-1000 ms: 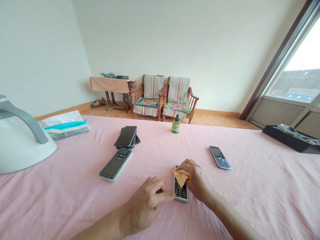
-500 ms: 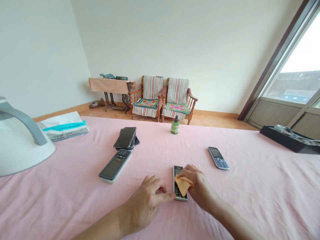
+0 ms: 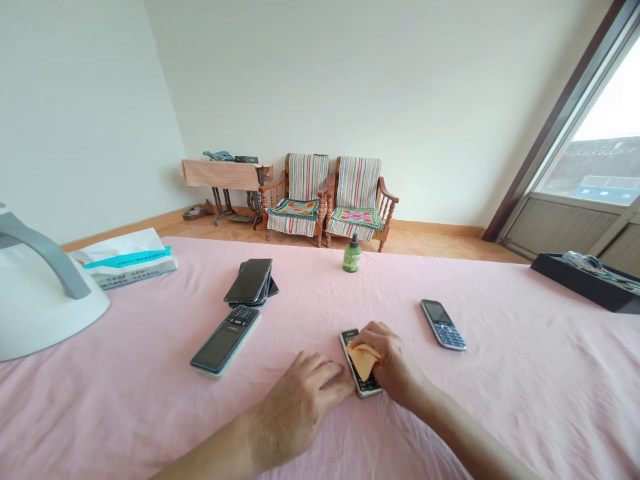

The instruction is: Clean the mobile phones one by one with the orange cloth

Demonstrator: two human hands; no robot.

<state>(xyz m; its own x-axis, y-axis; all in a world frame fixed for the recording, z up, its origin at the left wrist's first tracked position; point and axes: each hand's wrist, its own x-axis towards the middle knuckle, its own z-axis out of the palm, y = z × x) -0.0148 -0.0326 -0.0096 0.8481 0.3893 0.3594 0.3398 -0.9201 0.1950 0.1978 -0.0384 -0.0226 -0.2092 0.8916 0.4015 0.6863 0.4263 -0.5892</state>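
A small black keypad phone (image 3: 369, 387) lies flat on the pink tablecloth (image 3: 480, 393) in front of me. My right hand (image 3: 387, 363) is closed around a folded orange cloth (image 3: 363, 358) and presses it on the phone's face. My left hand (image 3: 300, 407) rests on the cloth beside the phone, fingers curled, with the fingertips against the phone's left edge. The cloth and my right hand hide most of the phone's middle.
A blue-grey keypad phone (image 3: 443, 324) lies to the right. A large dark handset (image 3: 225, 331) and a stack of dark smartphones (image 3: 251, 282) lie to the left. A green spray bottle (image 3: 352, 253), a white appliance (image 3: 40, 293), a white packet (image 3: 125, 257) and a black tray (image 3: 585, 280) stand around.
My right hand has slid the orange cloth back and forth along the phone. The phone has turned slightly, its top now leaning left. My left hand stays against its edge.
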